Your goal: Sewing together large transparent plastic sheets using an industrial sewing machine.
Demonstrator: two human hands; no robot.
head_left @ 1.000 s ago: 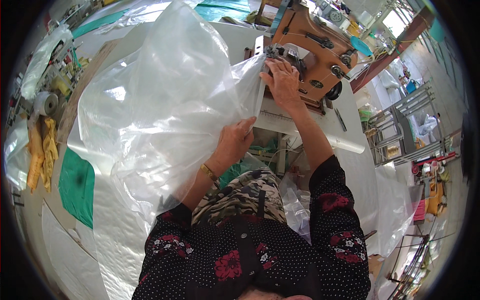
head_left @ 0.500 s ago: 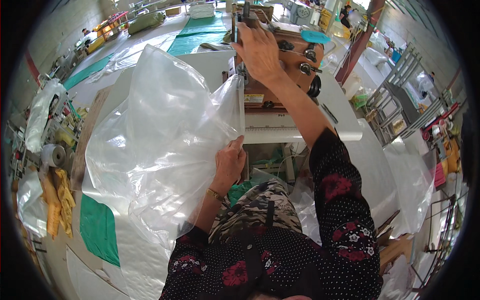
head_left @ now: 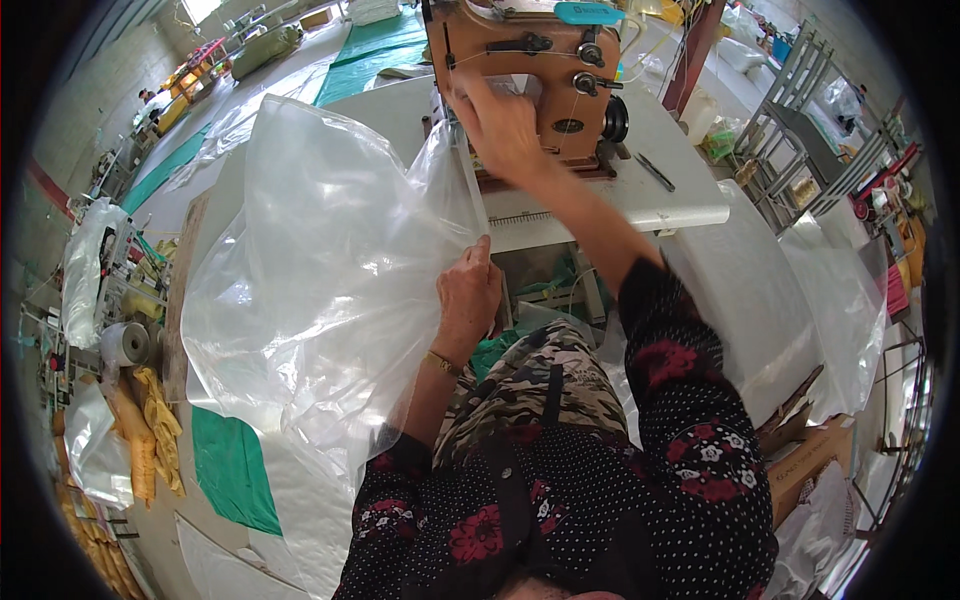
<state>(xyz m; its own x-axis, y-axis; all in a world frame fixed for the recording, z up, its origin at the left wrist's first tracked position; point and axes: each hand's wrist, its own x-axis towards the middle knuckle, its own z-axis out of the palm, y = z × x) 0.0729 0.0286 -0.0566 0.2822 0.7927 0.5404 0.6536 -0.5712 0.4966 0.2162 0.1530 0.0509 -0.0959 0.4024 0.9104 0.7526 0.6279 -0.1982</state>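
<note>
A large clear plastic sheet (head_left: 320, 230) lies bunched over the left of a white sewing table (head_left: 590, 218), its straight right edge running up to a brown industrial sewing machine (head_left: 560, 85). My left hand (head_left: 468, 290) pinches that edge near the table's front, fingers closed on the plastic. Beside the needle end of the machine is my right hand (head_left: 505, 130), blurred by motion. Its fingertips are too smeared to show whether they hold anything, and the hand hides part of the machine's needle area. Thread runs across the machine's front through black-and-silver tension knobs (head_left: 590, 55).
Dark tweezers or snips (head_left: 656, 172) lie right of the machine. A blue object (head_left: 588, 13) rests on top of the machine. To the right stands a grey metal rack (head_left: 800, 140); more plastic (head_left: 830, 300) hangs below it. A cardboard box (head_left: 815, 460) is at lower right.
My right hand has come down from the top of the machine to its needle side. My left hand still holds the plastic edge. The whole view has tilted slightly.
</note>
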